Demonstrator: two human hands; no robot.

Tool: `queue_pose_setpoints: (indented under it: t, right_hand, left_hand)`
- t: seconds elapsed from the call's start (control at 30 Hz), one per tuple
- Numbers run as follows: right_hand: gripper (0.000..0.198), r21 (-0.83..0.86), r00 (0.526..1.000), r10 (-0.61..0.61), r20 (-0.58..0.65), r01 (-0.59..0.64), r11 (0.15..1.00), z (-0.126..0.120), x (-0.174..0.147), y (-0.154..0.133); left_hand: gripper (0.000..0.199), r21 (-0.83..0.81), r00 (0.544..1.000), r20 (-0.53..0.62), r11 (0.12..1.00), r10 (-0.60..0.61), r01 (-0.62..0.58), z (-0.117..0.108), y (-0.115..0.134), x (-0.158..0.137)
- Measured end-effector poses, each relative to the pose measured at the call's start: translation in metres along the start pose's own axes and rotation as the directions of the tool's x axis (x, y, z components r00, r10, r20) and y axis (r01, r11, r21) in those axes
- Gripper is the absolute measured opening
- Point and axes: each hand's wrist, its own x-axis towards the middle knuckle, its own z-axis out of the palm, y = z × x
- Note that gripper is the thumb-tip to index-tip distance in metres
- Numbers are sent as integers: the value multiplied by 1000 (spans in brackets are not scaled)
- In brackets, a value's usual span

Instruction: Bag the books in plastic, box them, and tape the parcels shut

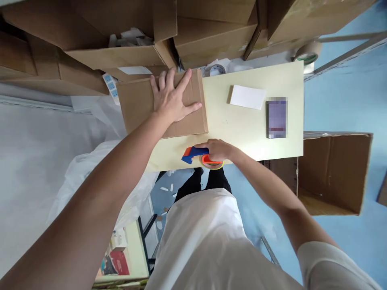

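A brown cardboard box [137, 104] lies on the left part of the pale yellow table [238, 137]. My left hand [172, 96] rests on its top with the fingers spread. Close to the table's front edge, my right hand [218, 150] is wrapped round a blue and orange tape dispenser [196, 151]. The dispenser is apart from the box, and a tape roll [213, 166] shows under my hand. Part of the dispenser's handle is hidden by my fingers.
A white stack of paper [248, 96] and a blurred purple item [276, 118] lie on the right. Large open cartons [211, 32] line the back, near a tape roll [217, 70] and a power strip [111, 86]. An open carton [332, 173] stands at right.
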Motion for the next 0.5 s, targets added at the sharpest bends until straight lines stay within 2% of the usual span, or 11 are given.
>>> queue_pose_setpoints:
  t: [0.1,0.2,0.27,0.37,0.43,0.5]
  right_hand:
    - [77,-1,999,11,-53,-11,1000,7,-24,-1]
    - [74,42,986,61,-156,-55,998,2,-67,10]
    - [73,94,970,49,-239,-27,995,-5,-98,15]
    - [73,196,930,-9,-367,87,977,-17,-142,11]
    - [77,224,896,-56,-440,169,960,-26,-165,-2]
    - [82,189,839,-103,-535,238,953,-35,-184,-22]
  left_hand:
    - [102,9,1000,-15,1000,10,-10,-3,1,2]
    - [99,-7,999,-17,999,35,-35,-11,-4,0]
    - [96,-26,999,-45,999,21,-22,-19,-15,-10]
    - [96,-46,981,-144,991,-130,125,-27,-43,-41]
    - [104,-115,931,-198,950,-307,289,-26,-64,-66]
    - [117,-221,882,-156,886,-444,407,-20,-83,-87]
